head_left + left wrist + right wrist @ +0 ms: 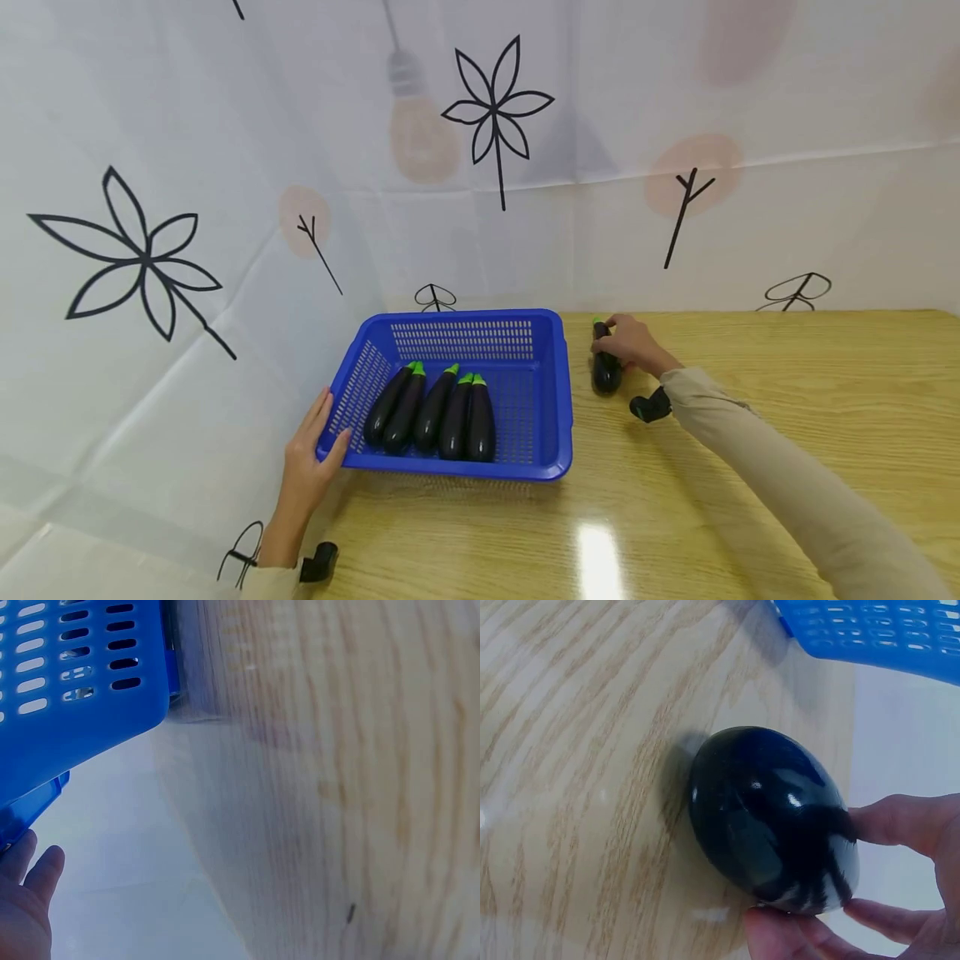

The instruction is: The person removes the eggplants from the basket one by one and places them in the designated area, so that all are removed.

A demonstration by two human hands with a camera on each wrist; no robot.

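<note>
In the head view my right hand (630, 343) grips a dark, glossy eggplant (606, 372) with a green stem end, lying on the table right of the basket. The right wrist view shows the rounded end of this eggplant (769, 817), with the thumb and fingers around its far part. My left hand (309, 458) rests against the near left corner of a blue plastic basket (557, 400), its fingers straight along the outside and the thumb at the rim. Several eggplants (431, 412) lie side by side inside the basket, toward its left, green ends pointing away.
A wooden table (750, 467) extends to the right and in front. White cloth with plant drawings (585, 233) hangs behind the table and along its left side, close to the basket. Black wrist devices (651, 406) sit at both wrists.
</note>
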